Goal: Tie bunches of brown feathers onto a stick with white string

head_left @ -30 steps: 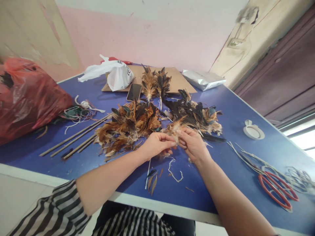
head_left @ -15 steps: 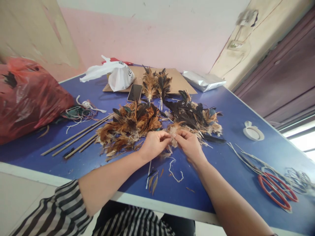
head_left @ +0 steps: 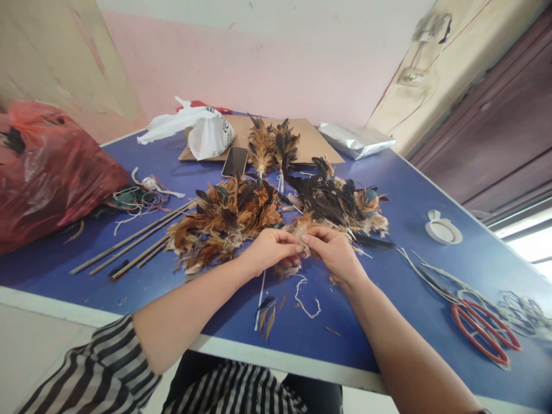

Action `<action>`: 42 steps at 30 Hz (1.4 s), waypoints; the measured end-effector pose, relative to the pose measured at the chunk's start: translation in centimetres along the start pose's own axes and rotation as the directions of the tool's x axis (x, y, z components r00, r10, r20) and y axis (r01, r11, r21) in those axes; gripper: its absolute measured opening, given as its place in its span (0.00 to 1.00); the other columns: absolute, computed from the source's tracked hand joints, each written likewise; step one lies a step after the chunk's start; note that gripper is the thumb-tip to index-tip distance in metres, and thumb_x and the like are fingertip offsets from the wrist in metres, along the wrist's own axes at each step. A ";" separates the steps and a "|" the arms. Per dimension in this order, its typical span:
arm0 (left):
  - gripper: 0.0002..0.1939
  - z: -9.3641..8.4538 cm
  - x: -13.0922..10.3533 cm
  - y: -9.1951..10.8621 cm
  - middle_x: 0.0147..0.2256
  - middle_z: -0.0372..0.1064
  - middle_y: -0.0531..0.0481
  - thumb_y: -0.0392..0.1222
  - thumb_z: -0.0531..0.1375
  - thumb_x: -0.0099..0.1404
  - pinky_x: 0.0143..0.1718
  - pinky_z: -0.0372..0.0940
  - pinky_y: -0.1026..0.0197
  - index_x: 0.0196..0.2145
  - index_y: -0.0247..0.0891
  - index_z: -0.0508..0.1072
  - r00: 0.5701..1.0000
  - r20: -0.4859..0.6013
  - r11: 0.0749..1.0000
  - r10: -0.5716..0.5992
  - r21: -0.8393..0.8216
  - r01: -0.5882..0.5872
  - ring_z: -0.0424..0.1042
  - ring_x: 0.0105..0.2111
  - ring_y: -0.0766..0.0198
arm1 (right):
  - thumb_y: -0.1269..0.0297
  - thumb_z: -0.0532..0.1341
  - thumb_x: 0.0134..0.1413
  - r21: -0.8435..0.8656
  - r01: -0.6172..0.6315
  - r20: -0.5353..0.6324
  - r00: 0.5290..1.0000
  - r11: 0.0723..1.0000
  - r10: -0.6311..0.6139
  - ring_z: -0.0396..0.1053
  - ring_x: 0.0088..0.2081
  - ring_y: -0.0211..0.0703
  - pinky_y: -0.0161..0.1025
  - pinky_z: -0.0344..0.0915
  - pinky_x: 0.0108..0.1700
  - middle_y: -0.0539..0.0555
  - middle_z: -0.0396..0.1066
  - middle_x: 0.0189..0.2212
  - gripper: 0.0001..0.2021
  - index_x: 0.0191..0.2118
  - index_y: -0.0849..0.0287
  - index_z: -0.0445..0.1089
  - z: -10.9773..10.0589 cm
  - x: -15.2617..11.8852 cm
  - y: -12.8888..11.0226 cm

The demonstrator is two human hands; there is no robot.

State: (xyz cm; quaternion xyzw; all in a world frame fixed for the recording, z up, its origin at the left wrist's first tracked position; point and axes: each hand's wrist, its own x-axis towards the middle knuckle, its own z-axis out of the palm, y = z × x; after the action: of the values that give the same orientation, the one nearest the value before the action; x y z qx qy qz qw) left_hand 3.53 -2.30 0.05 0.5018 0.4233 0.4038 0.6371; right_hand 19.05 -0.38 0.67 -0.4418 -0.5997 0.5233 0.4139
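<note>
Between my two hands is a small tuft of light, fluffy feathers (head_left: pixel 303 229), pinched at its lower end. My left hand (head_left: pixel 276 248) is closed on it from the left, thumb against fingers. From the right, my right hand (head_left: pixel 330 248) pinches the same tuft, its fingertips almost touching the left ones. Just beyond lie a heap of brown feathers (head_left: pixel 241 210) on the left and a heap of black feathers (head_left: pixel 328 198) on the right. Two tied feather bunches (head_left: pixel 261 146) stand out behind them. A white string (head_left: pixel 307 305) curls on the table in front.
Red-handled scissors (head_left: pixel 485 333) and pale cord lie at right, near a roll of tape (head_left: pixel 443 230). At left are several thin sticks (head_left: pixel 129 244) and a red plastic bag (head_left: pixel 56 172). A phone (head_left: pixel 235 162), cardboard (head_left: pixel 319 141), a white bag (head_left: pixel 209 135) and a silver packet (head_left: pixel 357 141) sit behind.
My fingers have shifted slightly around the feather tuft, with the left fingers now spread a little lower beneath it. The things on the table have stayed in place.
</note>
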 end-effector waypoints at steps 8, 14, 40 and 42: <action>0.13 -0.3 0.2 -0.2 0.27 0.72 0.45 0.44 0.65 0.47 0.20 0.60 0.69 0.25 0.30 0.73 0.999 -0.037 0.998 0.012 -0.064 -0.015 0.68 0.21 0.71 | 0.57 0.64 0.40 0.002 -0.036 0.023 0.999 0.999 0.036 0.53 0.17 0.29 0.31 0.49 0.20 0.46 0.63 0.16 0.12 0.23 0.62 0.68 0.0 0.1 -0.4; 0.09 -1.1 0.9 -0.1 0.26 0.72 0.47 0.40 0.65 0.48 0.20 0.60 0.72 0.26 0.31 0.72 0.975 -0.215 0.968 -0.047 -0.251 -0.009 0.68 0.21 0.73 | 0.53 0.62 0.40 -0.296 -0.061 -0.194 0.981 0.953 0.002 0.51 0.15 0.31 0.32 0.49 0.19 0.45 0.61 0.14 0.15 0.28 0.61 0.71 -3.4 1.0 0.2; 0.03 -0.6 1.0 -1.3 0.32 0.73 0.40 0.32 0.61 0.54 0.29 0.69 0.70 0.28 0.27 0.72 0.970 0.045 0.835 -0.238 -0.501 0.228 0.74 0.29 0.64 | 0.60 0.67 0.36 0.276 -0.273 0.220 0.951 0.922 0.216 0.44 0.15 0.25 0.29 0.39 0.18 0.40 0.49 0.13 0.14 0.23 0.61 0.61 -3.2 0.9 0.1; 0.04 -0.5 1.0 -1.1 0.31 0.73 0.40 0.32 0.61 0.53 0.28 0.69 0.70 0.29 0.28 0.72 0.969 0.063 0.835 -0.240 -0.496 0.240 0.74 0.29 0.64 | 0.60 0.67 0.36 0.271 -0.268 0.209 0.954 0.924 0.216 0.44 0.15 0.25 0.29 0.39 0.18 0.41 0.52 0.13 0.14 0.23 0.61 0.63 -2.5 0.8 0.3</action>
State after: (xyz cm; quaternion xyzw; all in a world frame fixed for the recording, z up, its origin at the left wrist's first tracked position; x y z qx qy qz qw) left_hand 3.42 -1.44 -1.27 0.2623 0.3643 0.4168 0.7904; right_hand 21.26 1.08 0.67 -0.3978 -0.4890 0.6913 0.3532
